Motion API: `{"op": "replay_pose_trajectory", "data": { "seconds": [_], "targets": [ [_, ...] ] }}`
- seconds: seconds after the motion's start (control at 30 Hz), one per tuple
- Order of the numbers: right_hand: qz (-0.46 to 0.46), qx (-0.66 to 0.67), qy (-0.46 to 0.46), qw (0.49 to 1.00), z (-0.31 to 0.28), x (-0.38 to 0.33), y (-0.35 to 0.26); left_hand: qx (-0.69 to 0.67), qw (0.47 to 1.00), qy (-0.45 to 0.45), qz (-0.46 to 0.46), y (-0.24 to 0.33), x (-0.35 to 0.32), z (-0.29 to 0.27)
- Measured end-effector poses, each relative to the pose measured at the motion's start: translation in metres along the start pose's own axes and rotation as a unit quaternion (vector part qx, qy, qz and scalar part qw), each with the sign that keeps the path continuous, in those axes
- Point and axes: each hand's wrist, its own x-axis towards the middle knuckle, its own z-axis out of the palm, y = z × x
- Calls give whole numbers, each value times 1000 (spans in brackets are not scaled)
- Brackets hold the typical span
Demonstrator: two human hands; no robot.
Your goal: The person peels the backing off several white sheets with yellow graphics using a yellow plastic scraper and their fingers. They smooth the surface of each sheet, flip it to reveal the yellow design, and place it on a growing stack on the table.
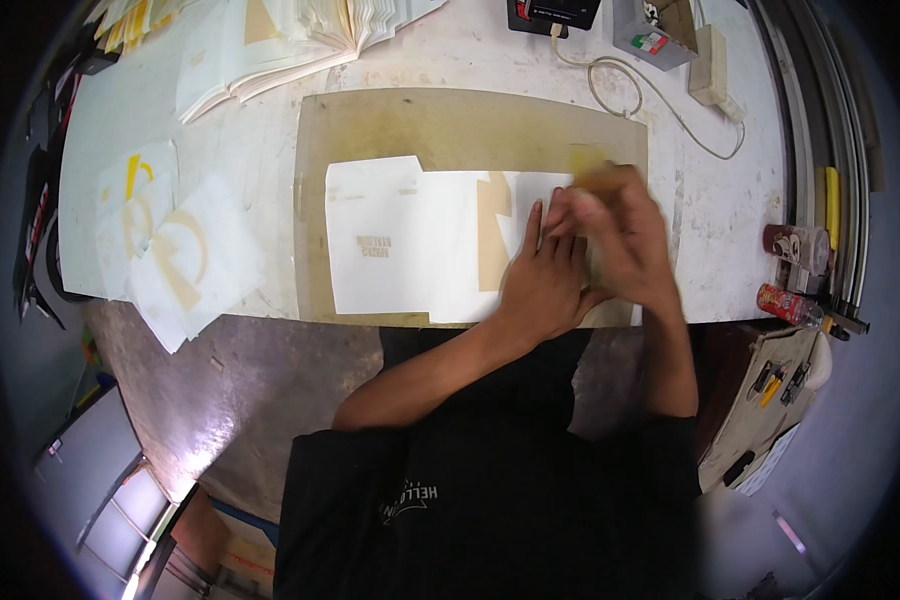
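A white sheet (380, 270) with faint print lies on a translucent mat (370, 115) on the table. On its right part is a tan cut-out shape (492, 250), with white sheeting around it. My left hand (545, 285) rests flat on the right part of the sheeting, fingers stretched away from me. Just right of it, my right hand (625, 235) is curled and smeared by motion. By its fingertips shows a blurred yellow patch (588, 158); what it is cannot be made out. Part of the sheeting is hidden beneath both hands.
Loose translucent sheets with yellow and tan shapes (185, 255) lie at the left table edge. A thick stack of sheets (300, 50) is at the back. Behind right are a grey box (655, 35), a power strip (710, 65) and a cable (660, 85). A bottle (785, 303) stands far right.
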Motion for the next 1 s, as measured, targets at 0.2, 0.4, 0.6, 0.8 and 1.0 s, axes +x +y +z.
{"op": "replay_pose_trajectory", "data": {
  "seconds": [0.2, 0.4, 0.6, 0.8, 1.0],
  "targets": [
    [-113, -375, -73, 917, 70, -6, 7, -177, 982, 69, -8, -8, -3, -1],
    [-331, -448, -154, 816, 62, -3, 7, -8, 995, 101, 9, -10, -5, 17],
    [-422, -490, -247, 722, 62, 19, 24, 32, 994, 105, 5, -12, -8, 23],
    [-395, -481, -335, 707, 57, 29, 27, 0, 990, 142, -3, -11, 0, 35],
    [-421, -488, -407, 647, 95, 63, 16, 14, 993, 116, -9, -8, 1, 33]
  ]
}}
